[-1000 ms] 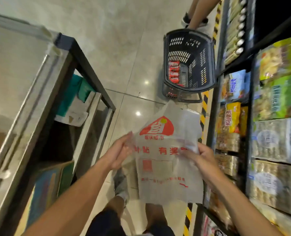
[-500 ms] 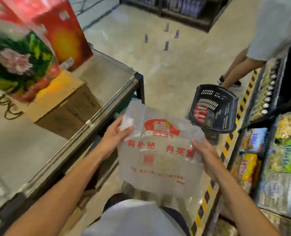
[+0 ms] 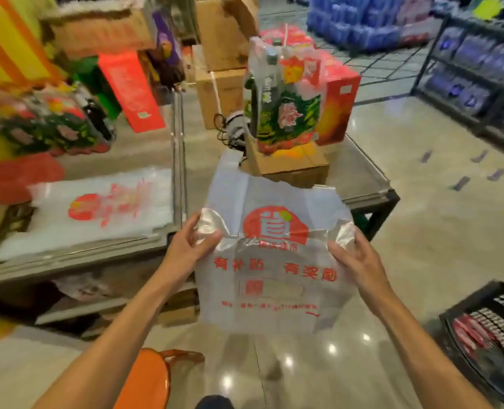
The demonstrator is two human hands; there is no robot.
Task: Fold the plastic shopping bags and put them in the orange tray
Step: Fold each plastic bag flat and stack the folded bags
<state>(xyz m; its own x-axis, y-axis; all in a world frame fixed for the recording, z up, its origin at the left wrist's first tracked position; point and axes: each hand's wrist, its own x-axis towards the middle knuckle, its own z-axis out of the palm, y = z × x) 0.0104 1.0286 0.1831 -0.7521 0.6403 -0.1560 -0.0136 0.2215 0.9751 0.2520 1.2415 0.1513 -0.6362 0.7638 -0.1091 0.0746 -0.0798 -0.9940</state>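
Over the glossy floor just in front of the metal table [image 3: 362,184], a translucent plastic shopping bag [image 3: 274,261] with red print hangs upright in the air. The left hand [image 3: 188,246] pinches its left edge, thumb over the front, and the right hand [image 3: 354,261] grasps its right edge with fingers curled round the crumpled film. One bag handle rises toward the table, overlapping the table's near side. On the table, behind the bag, a cardboard box [image 3: 289,163] carries a green-and-red packaged product [image 3: 283,104], with a red carton [image 3: 336,110] just beside it and taller brown boxes [image 3: 221,54] farther back. Left of the table, on an adjoining metal counter [image 3: 82,255], a second printed bag [image 3: 97,208] lies flat, near blurred colourful packages. Well in front of the table, at the lower edge, an orange object [image 3: 147,379] shows; whether it is the tray cannot be told. Right of the table, a dark basket [image 3: 486,329] holding red packets sits on the floor, and dark shelving [image 3: 475,63] stands beyond.
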